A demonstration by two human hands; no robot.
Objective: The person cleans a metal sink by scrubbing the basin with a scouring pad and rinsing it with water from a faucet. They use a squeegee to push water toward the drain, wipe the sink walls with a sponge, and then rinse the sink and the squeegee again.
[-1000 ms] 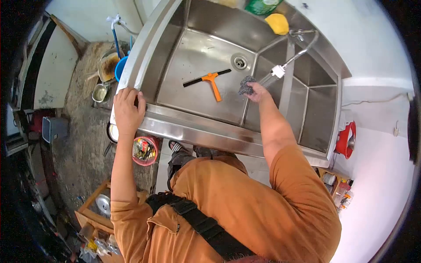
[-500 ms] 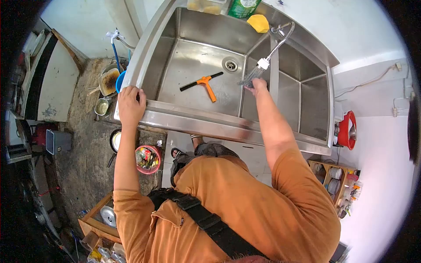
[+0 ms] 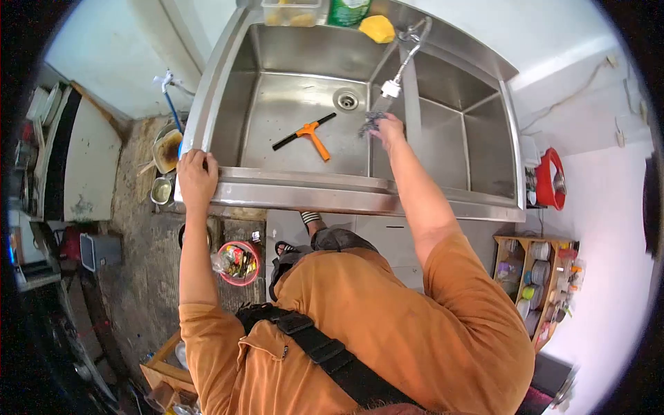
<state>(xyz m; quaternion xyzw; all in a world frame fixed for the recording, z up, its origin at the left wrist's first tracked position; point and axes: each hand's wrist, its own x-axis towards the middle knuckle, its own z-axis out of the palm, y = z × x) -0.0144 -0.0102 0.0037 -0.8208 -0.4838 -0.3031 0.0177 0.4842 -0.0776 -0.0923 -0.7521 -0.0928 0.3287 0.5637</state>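
Note:
My right hand (image 3: pixel 389 130) is closed around a grey scouring pad (image 3: pixel 370 123), perhaps steel wool, just below the white nozzle of the faucet (image 3: pixel 391 88). A greyish streak, apparently water, shows between nozzle and hand. Both are over the left basin of the steel sink (image 3: pixel 297 194), near the divider. On that basin's floor lies an orange squeegee (image 3: pixel 317 144) with a black blade, touched by neither hand. My left hand (image 3: pixel 198 178) grips the sink's front left corner, fingers curled over the rim.
Along the back ledge stand a clear plastic tub (image 3: pixel 290 14), a green pouch (image 3: pixel 348 12) and a yellow sponge (image 3: pixel 377 29). A drain (image 3: pixel 346 100) sits in the left basin. Below, a pink basket (image 3: pixel 238 263) holds packets; a dish rack (image 3: pixel 536 277) stands right.
The view has shifted, so the sink appears lower and farther left. My right hand has turned, and the scouring pad shows more clearly. The left hand stays on the rim.

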